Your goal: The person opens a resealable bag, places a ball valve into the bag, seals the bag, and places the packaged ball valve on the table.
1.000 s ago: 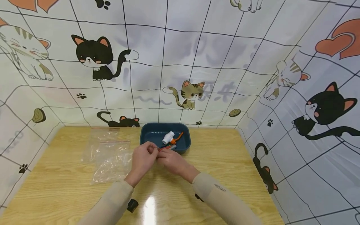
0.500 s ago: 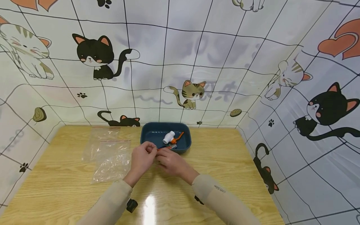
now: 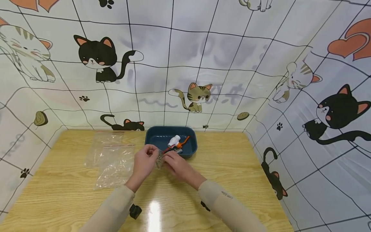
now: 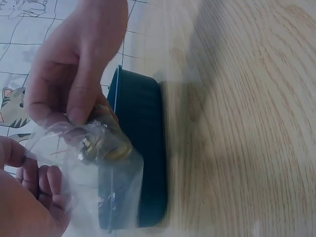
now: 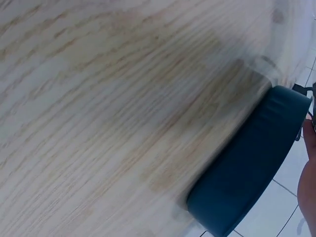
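- Clear bag (image 4: 126, 182): between both hands, just in front of the tray (image 5: 247, 163); shiny yellowish contents (image 4: 107, 147) appear inside.
- Handling, my judgement: hold film lightly taut, contents low, both pinches firm, lest anything slip out.
- Long axis: from fingertips toward the person, head view; mouth end unclear.
- Left hand (image 3: 145, 162): fingertips pinch bag edge.
- Right hand (image 3: 180, 166): thumb and curled fingers grip film.
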### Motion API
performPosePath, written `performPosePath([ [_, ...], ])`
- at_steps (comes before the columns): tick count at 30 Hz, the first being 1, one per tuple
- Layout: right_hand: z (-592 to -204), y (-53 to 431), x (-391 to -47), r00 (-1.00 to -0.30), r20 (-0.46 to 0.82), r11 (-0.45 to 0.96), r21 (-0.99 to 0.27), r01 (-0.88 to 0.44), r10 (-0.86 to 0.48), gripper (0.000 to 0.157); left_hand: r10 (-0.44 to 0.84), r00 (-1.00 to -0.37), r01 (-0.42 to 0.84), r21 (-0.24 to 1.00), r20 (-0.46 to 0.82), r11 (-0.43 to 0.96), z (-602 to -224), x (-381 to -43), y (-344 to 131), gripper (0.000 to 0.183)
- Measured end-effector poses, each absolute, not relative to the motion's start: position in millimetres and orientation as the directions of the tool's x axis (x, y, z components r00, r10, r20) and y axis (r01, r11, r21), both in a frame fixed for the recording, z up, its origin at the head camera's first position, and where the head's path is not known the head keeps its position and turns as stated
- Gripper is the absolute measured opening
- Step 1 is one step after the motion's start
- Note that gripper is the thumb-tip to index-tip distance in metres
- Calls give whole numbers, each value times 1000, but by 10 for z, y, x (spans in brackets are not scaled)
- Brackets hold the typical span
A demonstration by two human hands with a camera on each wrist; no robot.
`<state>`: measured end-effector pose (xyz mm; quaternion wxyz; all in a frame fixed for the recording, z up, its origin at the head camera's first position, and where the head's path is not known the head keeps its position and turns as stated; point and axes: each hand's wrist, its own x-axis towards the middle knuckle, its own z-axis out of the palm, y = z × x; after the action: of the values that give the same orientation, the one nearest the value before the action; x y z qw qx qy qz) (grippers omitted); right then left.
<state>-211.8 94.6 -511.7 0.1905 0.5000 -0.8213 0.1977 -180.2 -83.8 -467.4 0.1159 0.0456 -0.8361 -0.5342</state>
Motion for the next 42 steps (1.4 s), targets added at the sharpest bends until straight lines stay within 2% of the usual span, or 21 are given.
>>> performPosePath([
  [9, -5017, 976, -2101, -491, 474, 497, -124, -859, -731, 16, -203, -973, 6, 899, 106, 438, -4713, -1804, -884, 9],
  [18, -5009, 969, -2095, -497, 566, 520, -136, -843, -658, 10, -212, -973, -9, 895, 96, 447, -4771, -1798, -886, 8],
  [23, -4957, 973, -2087, -487, 583, 543, -91, -835, -651, 8, -213, -973, -12, 898, 92, 440, -4780, -1803, -887, 9],
  [29, -4919, 975, -2087, -492, 600, 516, -150, -844, -631, 9, -242, -962, 22, 916, 129, 400, -4764, -1809, -860, 9],
  [35, -4865, 981, -2076, -518, 589, 518, -188, -834, -621, 13, -220, -957, 117, 944, 190, 308, -4783, -1818, -828, 6],
  [42, -4814, 977, -2052, -514, 575, 542, -141, -828, -636, 18, -157, -982, 61, 969, 100, 240, -4811, -1798, -799, 13],
])
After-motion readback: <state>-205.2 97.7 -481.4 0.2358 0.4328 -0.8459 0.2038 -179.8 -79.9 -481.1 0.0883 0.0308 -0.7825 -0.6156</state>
